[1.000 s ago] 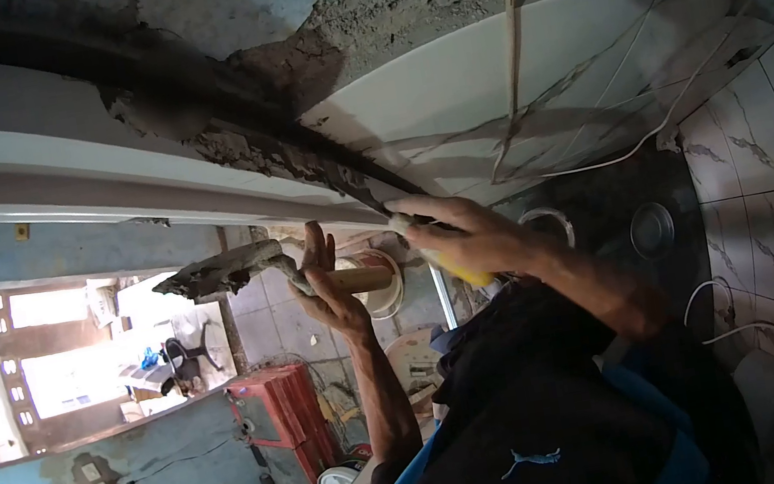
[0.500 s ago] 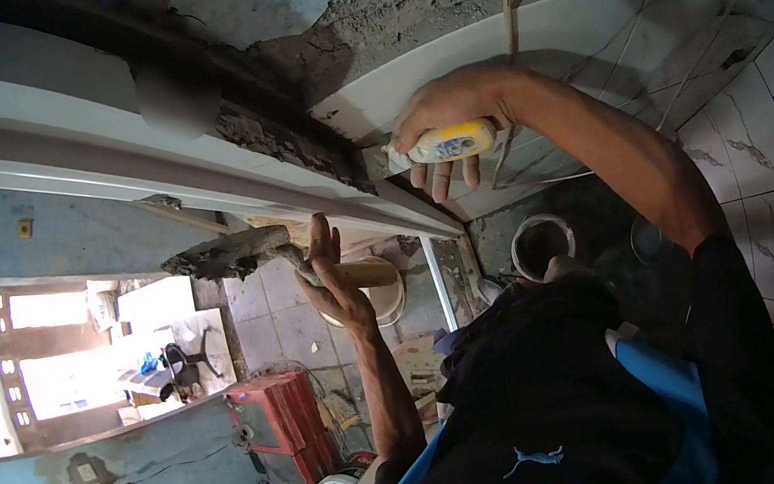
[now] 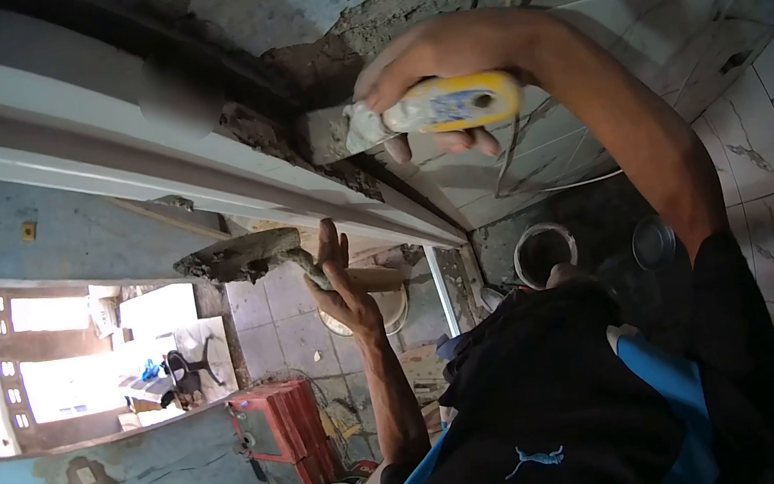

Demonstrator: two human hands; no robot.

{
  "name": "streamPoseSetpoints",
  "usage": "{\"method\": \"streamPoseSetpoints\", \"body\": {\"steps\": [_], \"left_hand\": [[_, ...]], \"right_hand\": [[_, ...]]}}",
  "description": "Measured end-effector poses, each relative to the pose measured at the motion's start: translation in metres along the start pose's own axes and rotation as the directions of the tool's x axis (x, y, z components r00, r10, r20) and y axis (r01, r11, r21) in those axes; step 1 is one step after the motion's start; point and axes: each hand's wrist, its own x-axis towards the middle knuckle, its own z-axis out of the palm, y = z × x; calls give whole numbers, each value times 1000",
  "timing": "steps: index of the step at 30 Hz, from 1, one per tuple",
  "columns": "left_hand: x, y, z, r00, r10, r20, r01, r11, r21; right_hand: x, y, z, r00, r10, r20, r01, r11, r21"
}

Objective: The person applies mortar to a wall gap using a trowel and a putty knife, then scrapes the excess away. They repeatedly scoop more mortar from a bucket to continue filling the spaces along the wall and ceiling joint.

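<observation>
The scraper handle (image 3: 451, 103) is yellow, the mortar (image 3: 260, 130) grey, the tiles (image 3: 758, 153) white, grey-veined.

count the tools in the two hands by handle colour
yellow-handled putty knife, held in the right hand: 1
wooden-handled trowel, loaded with mortar, held in the left hand: 1
total: 2
</observation>
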Motion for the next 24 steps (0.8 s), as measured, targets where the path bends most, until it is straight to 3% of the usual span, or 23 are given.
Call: {"method": "streamPoseSetpoints", "body": {"steps": [1, 2, 4, 5, 6, 7, 8, 10, 11, 13, 16, 18, 20, 24], "left_hand": [[-2, 1, 1, 1000, 1, -28, 0, 1000, 26], [-5, 6, 0, 998, 0, -58, 2, 999, 36], [-12, 23, 1, 973, -209, -101, 209, 978, -8], [-14, 35, 3, 968, -219, -121, 232, 968, 98], [-22, 31, -1, 970, -188, -153, 214, 960, 182], [-30, 41, -1, 950, -234, -206, 283, 925, 253], [-38, 52, -1, 927, -277, -254, 350, 883, 314], [-52, 60, -3, 911, -290, -292, 388, 843, 374], [-57, 63, -4, 901, -311, -303, 421, 798, 431], [-63, 68, -2, 902, -285, -323, 418, 760, 497], [-70, 73, 0, 896, -280, -344, 440, 658, 611], [-80, 63, -2, 922, -129, -364, 353, 666, 658], [-82, 63, -5, 939, -91, -333, 310, 648, 696], [-85, 59, -11, 965, 31, -261, 192, 595, 781]], "right_hand": [[-9, 2, 2, 997, -71, 20, 70, 997, 16], [-23, 3, 9, 995, -74, -61, 75, 997, 8], [-38, 18, 25, 977, -155, -148, 141, 985, -98], [-42, 31, 33, 959, -233, -158, 204, 962, -182], [-36, 59, 40, 863, -489, -127, 394, 809, -437], [-30, 85, 51, 706, -707, -37, 525, 557, -644], [-34, 93, 69, 707, -707, -7, 543, 549, -636], [-37, 101, 99, 717, -694, -59, 210, 297, -931], [-30, 104, 104, 716, -696, -52, 220, 296, -929], [-19, 109, 115, 657, -742, 134, 158, -39, -987], [-9, 101, 123, 670, -723, 169, 136, -104, -985], [-4, 96, 124, 655, -732, 187, 148, -119, -982], [-1, 94, 127, 683, -696, 223, 108, -206, -973], [1, 105, 131, 730, -665, 155, 53, -171, -984]]}}
